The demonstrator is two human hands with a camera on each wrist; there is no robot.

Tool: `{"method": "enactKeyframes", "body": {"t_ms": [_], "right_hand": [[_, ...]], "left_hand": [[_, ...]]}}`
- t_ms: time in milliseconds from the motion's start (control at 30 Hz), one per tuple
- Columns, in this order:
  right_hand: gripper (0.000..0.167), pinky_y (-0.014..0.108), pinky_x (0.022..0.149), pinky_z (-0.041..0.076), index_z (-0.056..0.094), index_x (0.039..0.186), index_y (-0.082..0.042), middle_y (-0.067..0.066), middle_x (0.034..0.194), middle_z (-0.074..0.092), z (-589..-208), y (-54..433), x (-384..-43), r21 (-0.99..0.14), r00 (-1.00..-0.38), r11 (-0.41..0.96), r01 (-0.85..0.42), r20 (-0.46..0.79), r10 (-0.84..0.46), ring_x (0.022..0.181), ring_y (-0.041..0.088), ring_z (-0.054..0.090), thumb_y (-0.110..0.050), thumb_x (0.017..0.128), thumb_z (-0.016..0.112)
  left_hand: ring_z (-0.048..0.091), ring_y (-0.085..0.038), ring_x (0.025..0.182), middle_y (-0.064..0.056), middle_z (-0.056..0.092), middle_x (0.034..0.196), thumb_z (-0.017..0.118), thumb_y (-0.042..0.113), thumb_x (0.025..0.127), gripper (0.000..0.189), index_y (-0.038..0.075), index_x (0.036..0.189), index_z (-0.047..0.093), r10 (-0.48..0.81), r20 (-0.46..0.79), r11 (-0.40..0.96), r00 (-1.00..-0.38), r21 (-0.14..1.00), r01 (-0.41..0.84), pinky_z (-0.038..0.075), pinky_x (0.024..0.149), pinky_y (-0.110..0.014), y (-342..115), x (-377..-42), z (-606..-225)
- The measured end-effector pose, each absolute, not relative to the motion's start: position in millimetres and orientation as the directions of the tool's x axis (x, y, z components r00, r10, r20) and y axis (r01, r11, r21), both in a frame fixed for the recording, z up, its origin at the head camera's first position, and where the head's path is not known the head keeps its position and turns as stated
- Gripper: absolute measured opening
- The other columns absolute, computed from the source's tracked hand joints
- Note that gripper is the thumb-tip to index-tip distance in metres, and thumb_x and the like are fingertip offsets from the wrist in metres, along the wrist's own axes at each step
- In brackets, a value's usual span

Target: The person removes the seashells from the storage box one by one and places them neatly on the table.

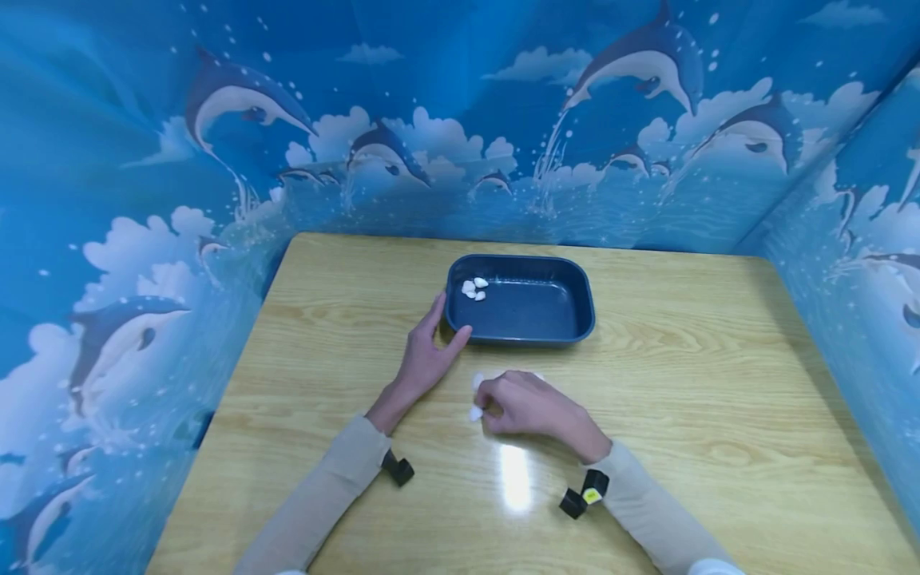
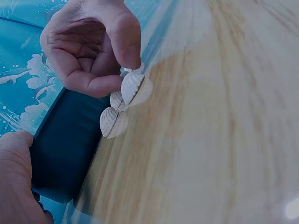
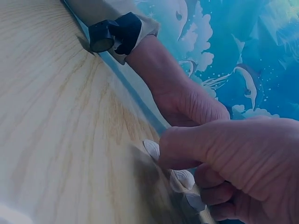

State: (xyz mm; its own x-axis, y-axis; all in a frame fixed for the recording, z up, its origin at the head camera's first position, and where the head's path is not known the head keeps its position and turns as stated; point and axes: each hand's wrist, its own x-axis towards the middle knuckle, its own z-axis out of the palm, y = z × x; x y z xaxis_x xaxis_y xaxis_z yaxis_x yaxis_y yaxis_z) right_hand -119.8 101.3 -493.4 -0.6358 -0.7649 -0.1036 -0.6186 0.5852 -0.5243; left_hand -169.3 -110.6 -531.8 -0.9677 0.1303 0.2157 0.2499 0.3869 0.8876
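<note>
A dark blue rectangular tray (image 1: 521, 342) stands toward the back of the table. My left hand (image 1: 424, 358) rests against its near left corner, thumb on the front wall and straight fingers along the left side. Several small white seashells (image 1: 474, 289) lie inside the tray at its left end. My right hand (image 1: 532, 406) is low over the table in front of the tray, fingers curled. Its thumb and forefinger pinch at a ribbed white seashell (image 2: 133, 87) on the tabletop. More seashells (image 2: 109, 122) lie beside it, partly hidden by this hand.
The wood-grain table (image 1: 719, 383) runs under everything. A blue dolphin-print curtain (image 1: 446, 120) hangs behind it and along both sides. A black wrist camera (image 1: 398, 469) sits on the left cuff, another (image 1: 573, 503) on the right.
</note>
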Motion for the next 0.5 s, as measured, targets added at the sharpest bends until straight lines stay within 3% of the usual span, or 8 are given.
{"method": "enactKeyframes", "body": {"t_ms": [500], "right_hand": [[0.022, 0.018, 0.057, 0.048, 0.074, 0.11, -0.014, -0.011, 0.084, 0.069, -495.1, 98.5, -117.9, -0.538, -0.615, 0.558, -0.632, -0.089, -0.783, 0.059, -0.001, 0.048, -0.017, 0.088, 0.077]], "left_hand": [[0.025, -0.022, 0.157, -0.018, 0.027, 0.17, 0.067, 0.037, 0.103, 0.081, 0.002, 0.164, 0.027, 0.128, 0.2, 0.395, -0.971, 0.888, 0.235, 0.026, 0.128, -0.042, -110.7, -169.5, -531.1]]}}
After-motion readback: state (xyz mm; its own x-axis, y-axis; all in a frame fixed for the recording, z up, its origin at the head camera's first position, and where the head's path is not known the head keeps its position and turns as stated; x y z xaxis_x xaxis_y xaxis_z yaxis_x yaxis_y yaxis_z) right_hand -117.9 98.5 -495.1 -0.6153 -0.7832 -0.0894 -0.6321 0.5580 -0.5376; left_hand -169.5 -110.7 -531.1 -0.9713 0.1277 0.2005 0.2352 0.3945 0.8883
